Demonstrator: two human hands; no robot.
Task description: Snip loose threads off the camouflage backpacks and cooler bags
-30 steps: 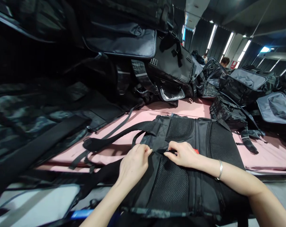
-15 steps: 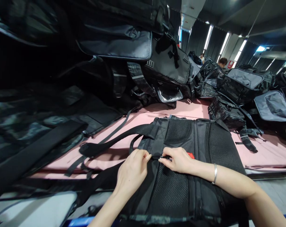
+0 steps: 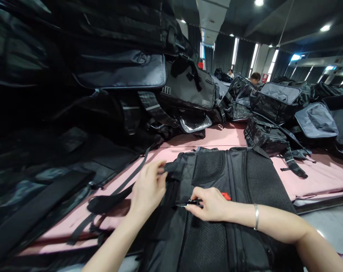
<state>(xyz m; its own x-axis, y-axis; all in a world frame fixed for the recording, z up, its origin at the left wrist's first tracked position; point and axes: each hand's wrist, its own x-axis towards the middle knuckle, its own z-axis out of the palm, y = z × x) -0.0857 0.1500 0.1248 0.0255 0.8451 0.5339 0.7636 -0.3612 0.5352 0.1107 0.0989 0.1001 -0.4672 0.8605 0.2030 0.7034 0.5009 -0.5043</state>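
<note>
A black backpack (image 3: pixel 236 177) lies with its mesh-padded back panel up under both hands. My right hand (image 3: pixel 212 204) is closed around a small black tool (image 3: pixel 194 203) with a thin metal tip and a red end; it looks like snips. Its tip points left, at the seam beside the wide webbing band. My left hand (image 3: pixel 150 185) is slightly blurred, thumb and fingers apart, at the base of a padded shoulder strap (image 3: pixel 174 167). Whether the fingers touch this strap I cannot tell. The palm hides part of the strap behind it.
Piled black and camouflage bags (image 3: pixel 126 68) rise at the left and back. More bags (image 3: pixel 276 96) with grey linings lie at the back right. A small camouflage bag (image 3: pixel 266 136) sits beyond the backpack on the pink table covering (image 3: pixel 318 166). People are partly visible far behind.
My left hand has let go of the seam, moved up and left to the shoulder strap, and its fingers have spread. My right hand keeps the tool at the seam. The view has shifted.
</note>
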